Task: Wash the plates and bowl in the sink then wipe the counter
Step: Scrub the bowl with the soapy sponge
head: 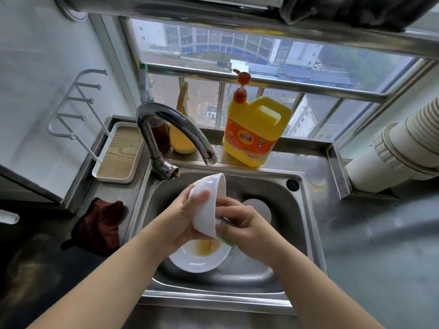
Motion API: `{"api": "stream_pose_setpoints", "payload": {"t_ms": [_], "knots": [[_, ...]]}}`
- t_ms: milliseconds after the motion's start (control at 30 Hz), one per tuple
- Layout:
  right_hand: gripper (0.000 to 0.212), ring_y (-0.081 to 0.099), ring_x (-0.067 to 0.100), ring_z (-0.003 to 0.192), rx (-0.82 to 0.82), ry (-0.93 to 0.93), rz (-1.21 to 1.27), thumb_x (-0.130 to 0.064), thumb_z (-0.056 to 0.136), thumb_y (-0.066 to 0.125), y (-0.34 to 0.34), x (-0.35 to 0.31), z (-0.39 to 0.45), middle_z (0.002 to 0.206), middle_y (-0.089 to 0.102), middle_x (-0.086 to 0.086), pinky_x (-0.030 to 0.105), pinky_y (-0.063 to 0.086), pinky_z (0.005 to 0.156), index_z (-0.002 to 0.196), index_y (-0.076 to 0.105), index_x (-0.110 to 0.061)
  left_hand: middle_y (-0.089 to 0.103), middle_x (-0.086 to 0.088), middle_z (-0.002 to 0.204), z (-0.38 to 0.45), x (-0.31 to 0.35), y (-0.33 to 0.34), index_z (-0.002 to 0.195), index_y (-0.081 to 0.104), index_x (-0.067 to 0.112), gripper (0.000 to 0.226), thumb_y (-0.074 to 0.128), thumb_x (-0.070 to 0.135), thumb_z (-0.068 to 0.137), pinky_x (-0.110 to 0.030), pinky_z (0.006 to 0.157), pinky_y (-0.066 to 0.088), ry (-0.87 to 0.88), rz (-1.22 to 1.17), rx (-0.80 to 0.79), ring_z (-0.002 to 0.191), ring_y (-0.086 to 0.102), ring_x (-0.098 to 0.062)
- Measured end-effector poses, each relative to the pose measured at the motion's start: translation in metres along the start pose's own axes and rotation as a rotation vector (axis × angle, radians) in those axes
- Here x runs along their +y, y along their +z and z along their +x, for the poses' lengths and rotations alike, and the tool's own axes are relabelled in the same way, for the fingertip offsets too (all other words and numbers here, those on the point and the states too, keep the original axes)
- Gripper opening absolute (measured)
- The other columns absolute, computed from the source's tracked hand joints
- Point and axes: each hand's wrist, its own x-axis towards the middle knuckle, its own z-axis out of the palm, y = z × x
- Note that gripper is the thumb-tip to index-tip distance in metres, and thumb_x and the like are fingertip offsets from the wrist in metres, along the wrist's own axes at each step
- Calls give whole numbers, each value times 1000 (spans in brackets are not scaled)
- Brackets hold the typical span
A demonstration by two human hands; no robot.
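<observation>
Up on the ledge behind the sink stands a big yellow detergent jug (255,131) with an orange pump, its orange label carrying large Chinese characters that look like "奇强", with small Latin letters above them too tiny to make out. Down over the sink (294,224), the left hand (183,222) has its grip wrapped around the white bowl (209,205), thumb lying across the outer wall, fingers behind it and out of sight, the bowl tipped on its side with its mouth facing right. The right hand (244,224) is clenched on a green sponge (225,239), fingers curled in tight, and only a sliver of the sponge peeks out beneath them, pressed against the rim and inside of the bowl. Below both hands, in the basin, lies a white plate (199,260) smeared with brown sauce, and another pale round dish (260,207) shows behind the right hand. The curved chrome tap (175,124) arches over the basin. On the steel desk (356,233) to the left sits a crumpled dark red cloth (99,226), just beside the sink edge, and beyond it a white tray (118,153) with a wood-grain floor.
</observation>
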Motion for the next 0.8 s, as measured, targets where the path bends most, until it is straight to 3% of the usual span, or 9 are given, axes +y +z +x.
{"api": "stream_pose_setpoints", "payload": {"t_ms": [133, 233, 333, 433, 500, 633, 733, 800], "knots": [[25, 52, 1, 115, -88, -33, -339, -12, 85, 68, -6, 2, 1, 127, 54, -12, 29, 47, 100, 108, 73, -19, 61, -27, 121, -5, -3, -7, 131, 52, 11, 87, 74, 53, 59, -53, 80, 56, -144, -38, -53, 97, 66, -36], [31, 52, -9, 110, 13, -64, -423, -10, 79, 71, 1, 0, -1, 120, 57, -20, 17, 45, 97, 107, 73, -23, 61, -28, 121, -6, -8, -10, 131, 53, 10, 92, 81, 54, 54, -50, 78, 58, -149, -94, -50, 96, 67, -35], [31, 60, 2, 106, 201, -34, -305, -13, 74, 69, 14, 6, -1, 115, 64, -16, 28, 51, 94, 101, 74, -28, 57, -25, 128, -4, -11, -8, 132, 51, 21, 81, 73, 51, 60, -47, 72, 58, -69, -53, 0, 95, 65, -31], [24, 68, 14, 95, 359, 111, 57, -14, 84, 67, 19, 5, 2, 101, 72, 0, 38, 55, 89, 97, 70, -33, 56, -22, 129, -4, -14, -6, 130, 52, 26, 76, 73, 49, 60, -46, 70, 57, -29, -46, 14, 96, 64, -29], [19, 69, 19, 93, 392, 183, 244, -13, 90, 63, 20, 2, 2, 99, 73, 5, 40, 57, 85, 101, 70, -26, 57, -22, 128, -4, -15, -5, 130, 52, 26, 75, 74, 48, 61, -47, 71, 56, -12, -56, 20, 97, 65, -31], [27, 65, 23, 105, 352, 199, 378, -17, 91, 61, 24, 4, 0, 113, 69, 7, 45, 53, 92, 118, 66, -16, 57, -23, 126, 0, -14, -3, 130, 52, 24, 76, 73, 50, 62, -46, 69, 56, 6, -75, 34, 98, 64, -33], [30, 56, 16, 118, 227, 88, 123, -16, 89, 63, 22, 11, -2, 127, 59, -3, 42, 48, 100, 119, 67, -18, 57, -26, 127, 1, -11, -5, 133, 50, 20, 79, 71, 54, 65, -49, 74, 57, -33, -63, 0, 104, 63, -38], [30, 54, 11, 119, 153, 3, -30, -21, 85, 62, 20, 14, -2, 128, 55, -7, 36, 49, 99, 113, 70, -21, 60, -27, 121, 0, -8, -6, 132, 52, 15, 79, 69, 57, 67, -47, 73, 58, -49, -42, -13, 99, 65, -36]]}}
